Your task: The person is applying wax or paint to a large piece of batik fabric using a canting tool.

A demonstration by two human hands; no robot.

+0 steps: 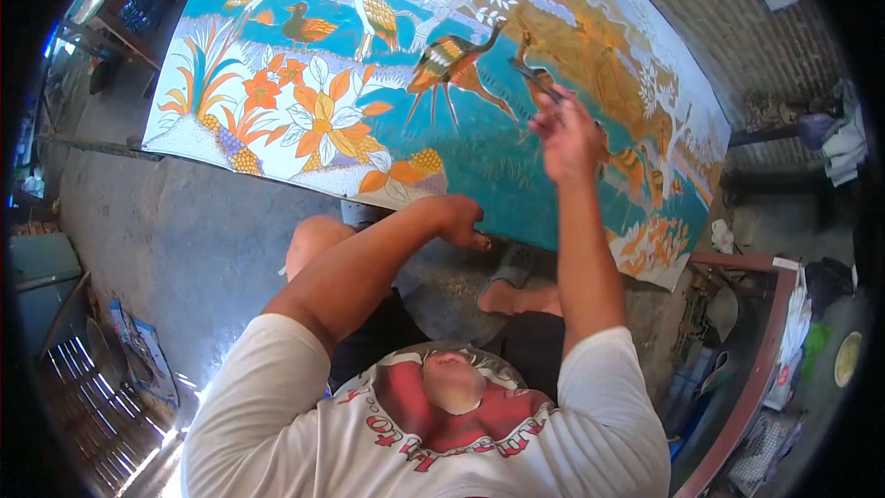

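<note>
A large painted panel (502, 152) leans before me, showing cranes, a duck, flowers and trees on teal, white and orange-brown. My right hand (567, 136) is raised over its right half, with the fingers pinched round a slim dark paintbrush (554, 95). The brush tip points up and left toward a brown painted bird; whether it touches the surface is unclear. My left hand (458, 221) is at the panel's lower edge, its fingers curled downward. What these fingers hold, if anything, is hidden.
My knees and a sandalled foot (510, 281) are below the panel, on the grey floor (194, 231). A reddish wooden frame (770, 341) with things inside stands at right. Slatted material (83, 415) lies at lower left. A woven wall (682, 9) rises behind the panel.
</note>
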